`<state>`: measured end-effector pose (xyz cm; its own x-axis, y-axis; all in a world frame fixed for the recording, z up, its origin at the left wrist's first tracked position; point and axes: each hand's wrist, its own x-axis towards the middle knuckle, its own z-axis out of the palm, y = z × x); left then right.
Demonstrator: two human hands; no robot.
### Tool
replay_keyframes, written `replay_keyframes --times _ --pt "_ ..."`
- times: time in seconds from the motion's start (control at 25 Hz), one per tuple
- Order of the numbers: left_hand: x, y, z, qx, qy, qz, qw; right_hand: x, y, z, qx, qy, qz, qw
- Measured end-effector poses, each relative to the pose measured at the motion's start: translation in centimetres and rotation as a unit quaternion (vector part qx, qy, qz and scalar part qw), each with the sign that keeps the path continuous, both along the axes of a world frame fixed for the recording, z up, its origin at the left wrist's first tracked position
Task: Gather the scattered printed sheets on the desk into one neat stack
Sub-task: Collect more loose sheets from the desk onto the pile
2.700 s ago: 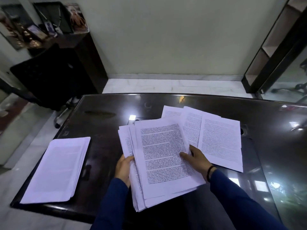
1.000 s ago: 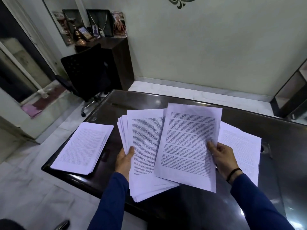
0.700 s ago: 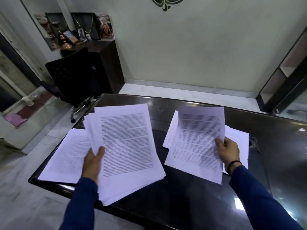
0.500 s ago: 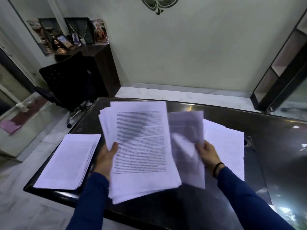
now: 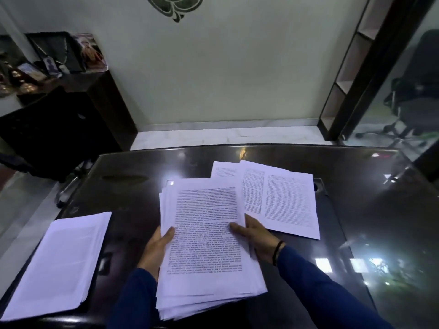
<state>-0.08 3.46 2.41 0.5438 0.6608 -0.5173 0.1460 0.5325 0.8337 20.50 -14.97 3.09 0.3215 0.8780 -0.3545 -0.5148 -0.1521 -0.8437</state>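
Both hands on sheaf of printed sheets (image 5: 206, 236)
Left hand (image 5: 156, 248) grips left edge, right hand (image 5: 256, 236) right edge (thumb on top); loose sheets (image 5: 285, 200) beyond right hand, neat stack (image 5: 61, 262) left of left hand.

Left stack (image 5: 59, 264) cut by frame edge; print on sheets (image 5: 206, 229) seemingly too blurred to read.

Black office chair (image 5: 45, 136) left of the dark glossy desk (image 5: 356, 210), beside a dark cabinet (image 5: 104, 100) carrying framed pictures (image 5: 71, 53). Pale wall (image 5: 225, 72) behind, dark ornament (image 5: 174, 5) at top. Open shelving (image 5: 349, 67) right; second chair (image 5: 413, 91) beyond glass.
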Motion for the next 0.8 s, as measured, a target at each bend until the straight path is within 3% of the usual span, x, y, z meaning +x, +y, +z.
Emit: replay_keyframes --times 0.4,0.56,0.68,0.8 --pt "3.0 -1.4 -2.9 -0.121 0.049 -0.055 0.99 2.3 -2.1 -3.0 -0.02 -0.063 0.016 0.998" --pt "6.2 -0.7 -4.3 -0.094 0.073 -0.091 0.989 5.0 -2.4 -4.3 -0.03 -0.083 0.033 0.996" --pt "9.0 0.1 -5.0 -0.024 0.094 -0.084 0.992 9.3 -1.9 -5.3 -0.104 -0.1 0.124 0.982" --pt "11.7 1.6 -5.0 0.023 0.099 -0.078 0.992 17.9 0.5 -5.5 -0.255 -0.146 0.302 0.907"
